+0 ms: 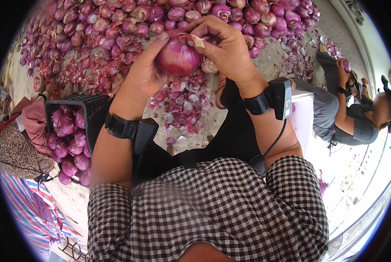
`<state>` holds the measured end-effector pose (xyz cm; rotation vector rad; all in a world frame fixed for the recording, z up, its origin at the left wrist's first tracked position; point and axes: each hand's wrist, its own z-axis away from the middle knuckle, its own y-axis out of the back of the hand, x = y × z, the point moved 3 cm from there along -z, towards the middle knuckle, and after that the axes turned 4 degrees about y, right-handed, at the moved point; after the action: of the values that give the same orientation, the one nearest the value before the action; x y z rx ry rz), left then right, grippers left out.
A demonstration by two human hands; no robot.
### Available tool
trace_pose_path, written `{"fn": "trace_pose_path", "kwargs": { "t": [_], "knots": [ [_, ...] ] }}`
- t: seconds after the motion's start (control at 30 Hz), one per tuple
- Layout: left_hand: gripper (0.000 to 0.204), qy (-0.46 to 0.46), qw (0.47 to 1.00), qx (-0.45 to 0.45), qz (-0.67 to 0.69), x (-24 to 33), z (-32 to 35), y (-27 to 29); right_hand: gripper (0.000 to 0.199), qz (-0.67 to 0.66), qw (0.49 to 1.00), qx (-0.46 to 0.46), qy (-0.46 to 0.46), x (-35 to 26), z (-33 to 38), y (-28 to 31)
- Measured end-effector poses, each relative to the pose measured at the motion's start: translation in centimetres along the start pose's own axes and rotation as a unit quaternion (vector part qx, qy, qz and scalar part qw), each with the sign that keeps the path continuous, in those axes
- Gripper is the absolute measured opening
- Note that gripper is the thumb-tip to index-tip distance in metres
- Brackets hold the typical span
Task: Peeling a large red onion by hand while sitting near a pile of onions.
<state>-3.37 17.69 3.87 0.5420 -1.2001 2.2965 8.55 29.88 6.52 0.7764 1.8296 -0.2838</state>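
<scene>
A large red onion (178, 58) is held up in front of me, above the floor. My left hand (145, 70) is wrapped round its left side, with the thumb on the upper part. At the onion's top right, my right hand (228, 50) pinches a piece of dry, papery skin (198, 42) at the neck. The onion's body looks smooth and shiny purple. Beneath it, a scatter of peeled skins (184, 102) lies on the floor between my legs. Part of my left hand's fingers is hidden behind the onion.
A big heap of red onions (130, 17) spreads across the far side. On my left stands a black crate (80, 102) with smooth onions (69, 135). A white container (303, 118) is at my right. Farther right, another person (352, 109) sits holding an onion.
</scene>
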Motion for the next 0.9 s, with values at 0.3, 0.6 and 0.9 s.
{"fn": "trace_pose_path", "kwargs": {
  "t": [0.3, 0.6, 0.9],
  "knots": [
    [0.050, 0.020, 0.997, 0.034, 0.063, -1.2, -1.4, 0.4, 0.017, 0.188, 0.976, 0.026, 0.104, -0.8, 0.2, -1.1],
    [0.050, 0.027, 0.987, 0.058, 0.148, -1.8, -0.8, -0.6, 0.018, 0.241, 0.964, 0.023, 0.106, -0.5, 0.1, -1.9],
    [0.053, 0.059, 0.989, 0.061, 0.118, -1.2, 0.1, -0.3, 0.025, -0.001, 0.996, -0.079, -0.038, 1.1, -0.4, -0.6]
  ]
}}
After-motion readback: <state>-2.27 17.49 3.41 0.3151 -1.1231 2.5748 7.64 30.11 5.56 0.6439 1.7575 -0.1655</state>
